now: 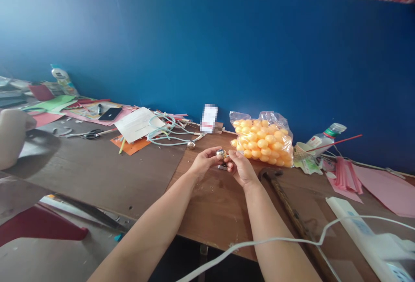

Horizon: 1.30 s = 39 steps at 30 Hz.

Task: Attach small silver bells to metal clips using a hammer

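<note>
Above the brown table [210, 204], my left hand [205, 161] is closed on a shiny silver ball [221, 153], pinched between thumb and fingers. My right hand [239, 166] is closed in a pinch at the ball's right side. Whatever sits between its fingertips is too small to make out. Just under the ball, a small pale object is partly hidden by the fingers. A second silver ball [191, 144] lies on the table to the left, near a coiled light-blue cable [162, 142]. Behind my right hand stands a clear plastic bag of orange balls [264, 139].
A wooden cane [285, 204] and a white power strip [356, 226] lie at the right. A white cord [269, 241] crosses over my right forearm. Scissors [92, 134], papers and a phone [110, 114] lie left. Another person's arm [13, 135] rests at the far left.
</note>
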{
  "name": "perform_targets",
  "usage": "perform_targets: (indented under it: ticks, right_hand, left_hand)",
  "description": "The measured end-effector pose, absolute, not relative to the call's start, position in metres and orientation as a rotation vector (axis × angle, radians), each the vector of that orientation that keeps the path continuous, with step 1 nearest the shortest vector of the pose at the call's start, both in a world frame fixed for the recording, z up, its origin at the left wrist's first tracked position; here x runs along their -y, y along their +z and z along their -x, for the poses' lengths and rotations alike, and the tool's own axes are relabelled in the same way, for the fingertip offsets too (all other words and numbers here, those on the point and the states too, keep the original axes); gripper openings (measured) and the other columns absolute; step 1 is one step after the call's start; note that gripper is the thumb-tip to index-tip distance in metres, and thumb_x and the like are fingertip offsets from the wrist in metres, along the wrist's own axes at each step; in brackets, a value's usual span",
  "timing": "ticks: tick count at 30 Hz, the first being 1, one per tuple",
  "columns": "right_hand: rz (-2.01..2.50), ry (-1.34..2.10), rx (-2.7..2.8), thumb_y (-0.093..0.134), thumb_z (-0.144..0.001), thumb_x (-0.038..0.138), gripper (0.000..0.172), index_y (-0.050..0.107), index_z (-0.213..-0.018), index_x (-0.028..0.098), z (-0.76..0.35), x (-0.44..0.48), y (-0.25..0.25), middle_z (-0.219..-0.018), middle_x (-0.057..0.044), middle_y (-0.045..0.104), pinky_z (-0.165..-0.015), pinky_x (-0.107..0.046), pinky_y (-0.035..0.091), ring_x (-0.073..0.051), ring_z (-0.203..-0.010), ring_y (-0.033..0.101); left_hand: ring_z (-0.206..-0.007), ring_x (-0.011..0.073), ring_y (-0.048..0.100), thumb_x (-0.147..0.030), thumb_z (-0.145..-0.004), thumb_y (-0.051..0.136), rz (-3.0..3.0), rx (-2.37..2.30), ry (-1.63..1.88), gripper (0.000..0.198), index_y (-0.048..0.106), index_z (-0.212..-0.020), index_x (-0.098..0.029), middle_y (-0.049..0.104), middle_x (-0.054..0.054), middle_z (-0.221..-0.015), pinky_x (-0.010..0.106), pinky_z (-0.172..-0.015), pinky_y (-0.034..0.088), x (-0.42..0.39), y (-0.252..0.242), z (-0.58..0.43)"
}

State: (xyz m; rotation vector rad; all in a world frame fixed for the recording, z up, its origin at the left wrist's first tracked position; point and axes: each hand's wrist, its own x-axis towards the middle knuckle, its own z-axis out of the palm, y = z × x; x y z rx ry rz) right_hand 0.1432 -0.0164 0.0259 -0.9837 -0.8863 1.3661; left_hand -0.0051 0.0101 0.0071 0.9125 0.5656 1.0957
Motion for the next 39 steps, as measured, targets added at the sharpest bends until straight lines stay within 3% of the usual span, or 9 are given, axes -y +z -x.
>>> perform_targets:
  ticks: [12,19,21,25,29,34,39]
  right_hand:
    - [1.155,1.082,1.157,0.075,-0.066,0.047,0.037,0.056,-0.077,0.018,-0.141,0.012,0.016,-0.060,0.003,0.061,-0.040,-0.019,0.041,-0.007,-0.044,0.048]
    - [1.317,0.975,1.237,0.066,-0.072,0.055,0.039,0.060,-0.082,0.018,-0.163,0.032,0.041,-0.068,-0.002,0.066,-0.041,-0.021,0.041,-0.009,-0.046,0.052]
    - [1.471,0.814,1.330,0.066,-0.072,0.053,0.036,0.062,-0.085,0.019,-0.189,0.051,0.043,-0.073,-0.004,0.067,-0.046,-0.025,0.045,-0.014,-0.053,0.057]
    - [2.075,0.082,1.566,0.063,-0.076,0.041,0.028,0.064,-0.093,0.019,-0.249,0.102,0.026,-0.095,-0.012,0.066,-0.079,-0.036,0.048,-0.025,-0.089,0.064]
    - [2.622,-0.232,1.579,0.052,-0.082,0.052,0.046,0.061,-0.110,0.016,-0.274,0.141,0.002,-0.101,-0.020,0.062,-0.077,-0.046,0.046,-0.037,-0.095,0.062]
    - [2.722,-0.327,1.625,0.044,-0.090,0.035,0.032,0.062,-0.101,0.010,-0.271,0.146,-0.009,-0.095,-0.021,0.061,-0.075,-0.041,0.044,-0.034,-0.091,0.064]
    - [2.463,-0.109,1.653,0.042,-0.090,0.032,0.025,0.060,-0.083,0.015,-0.275,0.150,-0.001,-0.088,-0.017,0.064,-0.073,-0.038,0.044,-0.030,-0.086,0.062]
  left_hand:
    - [-0.076,0.0160,0.067,-0.024,-0.065,0.080,-0.942,-0.561,1.086,0.048,0.063,-0.108,-0.011,0.070,0.009,-0.093,0.037,-0.084,0.052,-0.014,0.003,0.003]
    - [-0.082,0.0140,0.066,-0.019,-0.066,0.079,-0.810,-0.512,1.106,0.042,0.065,-0.105,-0.012,0.068,0.010,-0.100,0.030,-0.080,0.052,-0.015,0.003,0.004]
    - [-0.079,0.0121,0.065,-0.019,-0.068,0.078,-0.776,-0.482,1.098,0.039,0.065,-0.104,-0.012,0.068,0.009,-0.098,0.027,-0.077,0.052,-0.014,0.004,0.005]
    - [-0.067,0.0099,0.064,-0.021,-0.073,0.074,-0.713,-0.460,1.058,0.037,0.064,-0.108,-0.012,0.069,0.007,-0.087,0.023,-0.067,0.053,-0.013,0.007,0.006]
    - [-0.064,0.0101,0.064,-0.021,-0.076,0.071,-0.680,-0.461,1.046,0.036,0.062,-0.109,-0.012,0.069,0.006,-0.080,0.021,-0.061,0.054,-0.013,0.005,0.005]
    - [-0.062,0.0099,0.064,-0.021,-0.075,0.072,-0.702,-0.475,1.036,0.036,0.062,-0.108,-0.012,0.069,0.006,-0.079,0.021,-0.058,0.054,-0.013,0.002,0.005]
    - [-0.062,0.0098,0.064,-0.022,-0.074,0.073,-0.718,-0.479,1.046,0.038,0.062,-0.108,-0.012,0.069,0.006,-0.079,0.021,-0.059,0.053,-0.016,-0.001,0.004]
